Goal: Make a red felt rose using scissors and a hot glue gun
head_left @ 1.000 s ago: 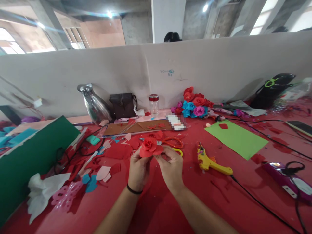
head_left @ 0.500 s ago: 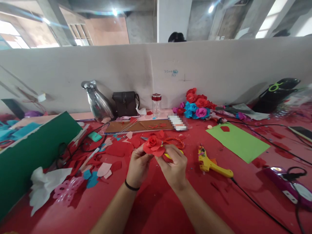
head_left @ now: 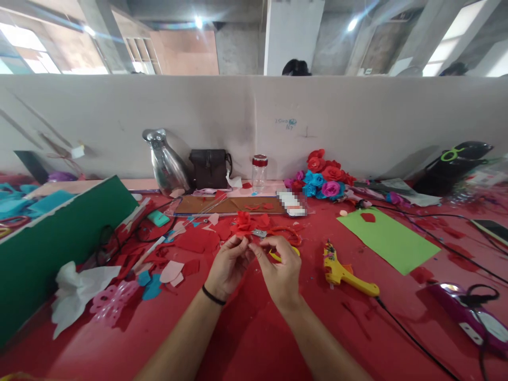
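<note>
A red paper rose (head_left: pixel 243 224) is held up above the table, its bloom tilted away from me. My left hand (head_left: pixel 230 262) is closed, thumb and fingers pinching the rose's underside. My right hand (head_left: pixel 281 267) is closed too, thumb and forefinger pinched together at the right edge of the same rose. Its fingertips meet close to the left ones; exactly which petal they grip is hidden. Just beyond my right hand lie scissors with orange-red handles (head_left: pixel 291 233) and a yellow-handled item (head_left: pixel 278 256), partly covered by the fingers.
Right of my hands lies a yellow glue gun (head_left: pixel 349 275) with a cord. Behind it are a green sheet (head_left: pixel 391 238) and a bunch of paper roses (head_left: pixel 325 177). Paper scraps (head_left: pixel 171 272) litter the left, near a green board (head_left: pixel 75 254). A steel jug (head_left: pixel 166 164) and glass jar (head_left: pixel 260 174) stand behind.
The rose has turned from facing up toward me to tipping away, showing its underside. Both hands have drawn their fingertips together below it. The camera view has shifted slightly.
</note>
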Action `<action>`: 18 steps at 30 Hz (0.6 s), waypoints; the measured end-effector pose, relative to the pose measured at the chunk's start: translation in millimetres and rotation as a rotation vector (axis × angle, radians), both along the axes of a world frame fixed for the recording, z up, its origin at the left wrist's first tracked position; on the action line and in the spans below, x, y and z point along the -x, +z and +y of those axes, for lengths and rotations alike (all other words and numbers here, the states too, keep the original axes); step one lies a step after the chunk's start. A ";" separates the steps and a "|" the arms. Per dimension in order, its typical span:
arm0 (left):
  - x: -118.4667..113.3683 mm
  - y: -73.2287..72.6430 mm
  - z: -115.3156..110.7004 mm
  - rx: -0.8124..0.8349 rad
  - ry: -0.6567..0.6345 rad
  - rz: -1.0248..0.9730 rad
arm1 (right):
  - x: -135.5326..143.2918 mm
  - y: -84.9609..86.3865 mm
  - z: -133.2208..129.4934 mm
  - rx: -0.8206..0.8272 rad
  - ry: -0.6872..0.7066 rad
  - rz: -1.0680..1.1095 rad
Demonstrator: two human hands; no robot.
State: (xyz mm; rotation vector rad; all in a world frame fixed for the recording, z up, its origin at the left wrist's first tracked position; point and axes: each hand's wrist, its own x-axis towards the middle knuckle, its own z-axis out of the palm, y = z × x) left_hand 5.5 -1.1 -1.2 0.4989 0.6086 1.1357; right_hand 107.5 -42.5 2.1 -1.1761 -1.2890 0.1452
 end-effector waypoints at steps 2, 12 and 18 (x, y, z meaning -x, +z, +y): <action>0.7 -0.6 1.2 0.000 -0.046 -0.011 | 0.5 0.8 0.9 0.077 0.028 0.095; 0.6 -4.0 -2.8 -0.047 -0.069 0.093 | -3.0 0.3 8.1 0.249 0.267 0.560; 7.7 6.3 1.1 -0.271 -0.022 0.226 | -7.6 3.3 7.1 0.179 0.465 0.424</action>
